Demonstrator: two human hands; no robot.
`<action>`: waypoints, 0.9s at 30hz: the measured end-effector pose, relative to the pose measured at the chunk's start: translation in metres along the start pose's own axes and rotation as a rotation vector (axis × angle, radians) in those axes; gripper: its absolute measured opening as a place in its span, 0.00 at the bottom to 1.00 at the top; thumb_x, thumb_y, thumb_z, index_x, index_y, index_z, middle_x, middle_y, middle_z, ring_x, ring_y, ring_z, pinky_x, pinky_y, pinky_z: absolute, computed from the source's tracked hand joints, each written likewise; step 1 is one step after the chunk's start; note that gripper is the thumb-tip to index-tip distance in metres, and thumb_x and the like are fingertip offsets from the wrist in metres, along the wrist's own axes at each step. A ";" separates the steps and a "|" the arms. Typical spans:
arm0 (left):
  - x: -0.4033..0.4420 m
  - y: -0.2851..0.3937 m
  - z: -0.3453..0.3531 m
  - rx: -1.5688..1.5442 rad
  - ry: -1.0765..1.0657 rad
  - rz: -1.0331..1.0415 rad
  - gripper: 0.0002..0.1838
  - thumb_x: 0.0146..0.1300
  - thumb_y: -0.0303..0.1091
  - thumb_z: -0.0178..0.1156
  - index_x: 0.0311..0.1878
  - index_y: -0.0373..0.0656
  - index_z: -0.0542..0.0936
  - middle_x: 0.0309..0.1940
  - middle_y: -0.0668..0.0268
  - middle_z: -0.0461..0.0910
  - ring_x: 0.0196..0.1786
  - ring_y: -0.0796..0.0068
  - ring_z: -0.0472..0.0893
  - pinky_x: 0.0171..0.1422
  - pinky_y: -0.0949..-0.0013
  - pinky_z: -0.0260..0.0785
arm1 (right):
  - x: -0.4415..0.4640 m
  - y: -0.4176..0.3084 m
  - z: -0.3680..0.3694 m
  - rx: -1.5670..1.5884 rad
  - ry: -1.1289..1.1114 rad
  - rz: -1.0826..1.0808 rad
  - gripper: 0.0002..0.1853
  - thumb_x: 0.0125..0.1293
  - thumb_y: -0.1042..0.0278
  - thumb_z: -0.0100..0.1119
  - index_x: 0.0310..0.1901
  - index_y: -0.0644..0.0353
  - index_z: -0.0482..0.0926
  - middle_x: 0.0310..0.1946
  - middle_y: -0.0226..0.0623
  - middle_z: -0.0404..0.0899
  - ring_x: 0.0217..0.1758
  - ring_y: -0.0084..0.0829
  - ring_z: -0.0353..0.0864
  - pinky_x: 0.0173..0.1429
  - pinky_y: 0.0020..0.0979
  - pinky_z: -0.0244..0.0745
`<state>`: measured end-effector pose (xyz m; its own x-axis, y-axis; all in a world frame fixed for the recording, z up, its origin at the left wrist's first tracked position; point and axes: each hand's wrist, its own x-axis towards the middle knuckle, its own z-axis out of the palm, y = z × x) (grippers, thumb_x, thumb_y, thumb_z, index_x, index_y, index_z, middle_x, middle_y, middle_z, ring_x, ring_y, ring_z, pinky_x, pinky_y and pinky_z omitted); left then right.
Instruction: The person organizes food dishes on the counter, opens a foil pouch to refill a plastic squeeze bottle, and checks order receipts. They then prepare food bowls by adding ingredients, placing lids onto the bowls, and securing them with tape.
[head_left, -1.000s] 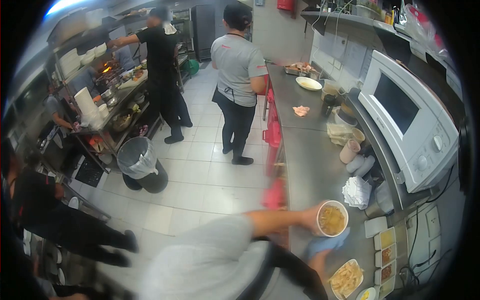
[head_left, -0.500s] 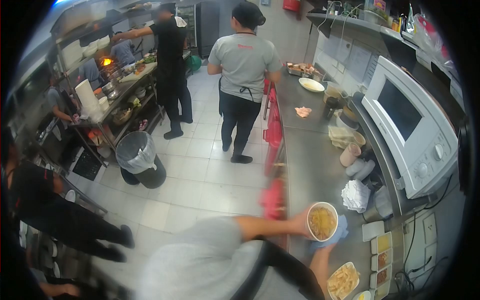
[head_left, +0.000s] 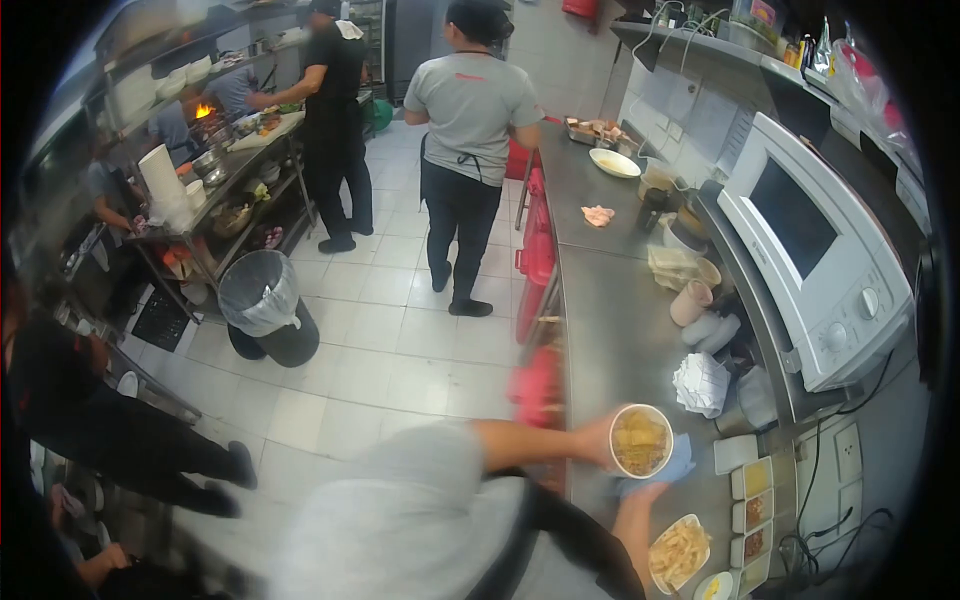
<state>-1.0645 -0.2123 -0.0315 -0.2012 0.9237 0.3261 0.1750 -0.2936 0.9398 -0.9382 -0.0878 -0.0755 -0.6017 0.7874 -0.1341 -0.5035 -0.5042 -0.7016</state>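
My left hand is wrapped round the side of a round white tub with yellowish-brown food inside. Just below it, my right hand has its fingers in a blue cloth, which lies against the tub's lower right side. Both are over the steel counter. Nearer my body, an oval white dish of pale fried strips stands beside a small bowl with yellow food.
Small condiment containers line the counter's right side, near crumpled white paper. A white microwave sits on the shelf. A co-worker in grey stands ahead; others work at left. A lined bin stands on the floor.
The tub and my hands have shifted slightly left in view. The co-worker in grey has turned and moved a little. The dark-clothed co-worker's arm has lowered.
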 end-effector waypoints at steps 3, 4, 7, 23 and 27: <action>-0.007 -0.015 0.031 0.330 0.428 0.147 0.62 0.32 0.37 0.78 0.70 0.40 0.49 0.65 0.51 0.59 0.69 0.53 0.59 0.73 0.61 0.51 | -0.020 0.027 0.004 0.051 0.108 -0.119 0.23 0.70 0.51 0.42 0.54 0.60 0.73 0.52 0.37 0.76 0.53 0.35 0.77 0.58 0.36 0.73; -0.010 -0.020 0.046 0.485 0.563 0.200 0.60 0.34 0.37 0.78 0.70 0.40 0.51 0.64 0.52 0.62 0.68 0.53 0.61 0.72 0.61 0.52 | -0.019 0.023 0.005 0.054 0.125 -0.119 0.22 0.70 0.51 0.43 0.54 0.60 0.73 0.52 0.37 0.76 0.53 0.35 0.77 0.58 0.36 0.73; -0.025 -0.043 0.019 0.395 0.168 -0.184 0.55 0.35 0.40 0.77 0.67 0.40 0.57 0.60 0.52 0.64 0.66 0.52 0.62 0.70 0.59 0.56 | 0.007 -0.016 -0.012 0.009 0.020 0.004 0.21 0.70 0.53 0.45 0.53 0.60 0.74 0.51 0.35 0.77 0.53 0.32 0.77 0.58 0.35 0.73; 0.000 -0.031 0.029 0.515 0.127 -0.001 0.61 0.31 0.37 0.80 0.68 0.36 0.51 0.62 0.52 0.61 0.66 0.56 0.63 0.70 0.60 0.57 | 0.002 -0.034 -0.043 0.072 0.152 0.002 0.20 0.68 0.51 0.51 0.51 0.60 0.74 0.48 0.32 0.77 0.51 0.30 0.78 0.56 0.33 0.74; 0.016 -0.038 0.062 0.085 0.269 -0.029 0.66 0.31 0.37 0.79 0.71 0.36 0.44 0.67 0.46 0.57 0.69 0.51 0.59 0.71 0.59 0.55 | -0.035 0.014 -0.018 0.101 0.337 -0.169 0.20 0.70 0.52 0.44 0.53 0.59 0.72 0.51 0.34 0.76 0.55 0.33 0.75 0.60 0.37 0.71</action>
<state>-1.0147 -0.1715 -0.0684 -0.4539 0.8296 0.3251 0.2434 -0.2355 0.9409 -0.9133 -0.1162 -0.0931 -0.2761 0.9261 -0.2571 -0.6462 -0.3769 -0.6636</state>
